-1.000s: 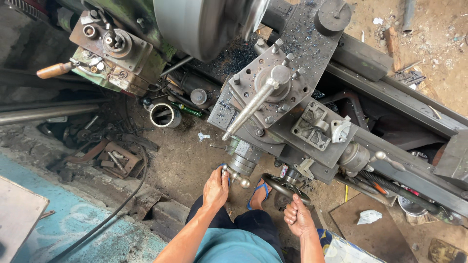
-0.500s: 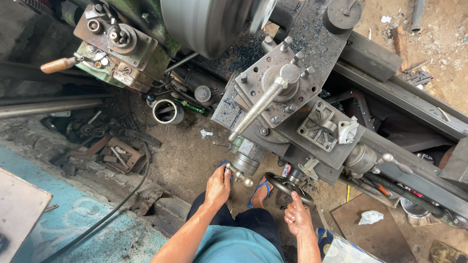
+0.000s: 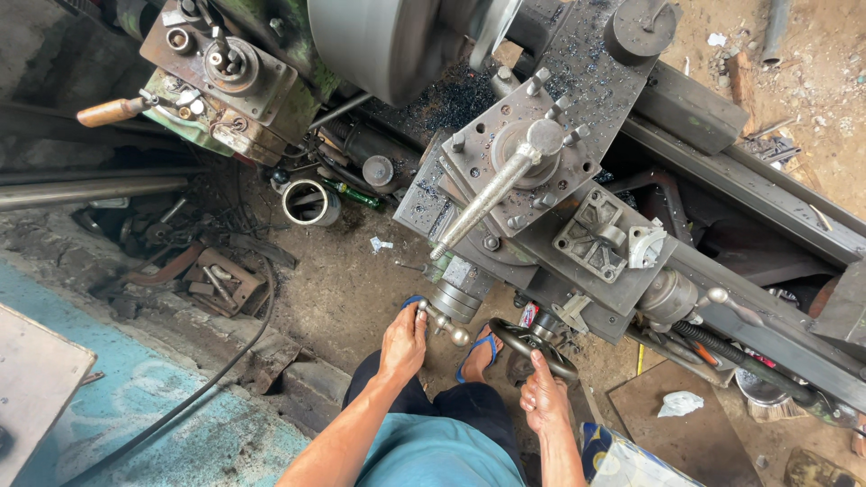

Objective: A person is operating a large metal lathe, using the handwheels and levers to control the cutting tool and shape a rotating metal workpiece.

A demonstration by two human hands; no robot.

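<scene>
Standing at the front of an old lathe, looking straight down. Left hand (image 3: 403, 341) wrapped around the small crank handle (image 3: 442, 321) low on the carriage front, fingers closed on it, ball end (image 3: 459, 336) poking out to the right past the knuckles. Right hand (image 3: 544, 399) gripping the rim of the dark handwheel (image 3: 532, 343) just beside it, thumb up over the near edge. Makes sense as a two-handed stance, probably one hand per feed so both slides stay under control. Crank's long axis running roughly left to right, tilted a bit downward toward the ball. Up on the tool post (image 3: 532, 149), long silver lever (image 3: 487, 200) pointing down-left toward the crank. Big chuck (image 3: 388, 41) blurred at top, likely spinning. Blue sandal (image 3: 478, 352) planted between the two hands on the dirt floor (image 3: 334, 289).
</scene>
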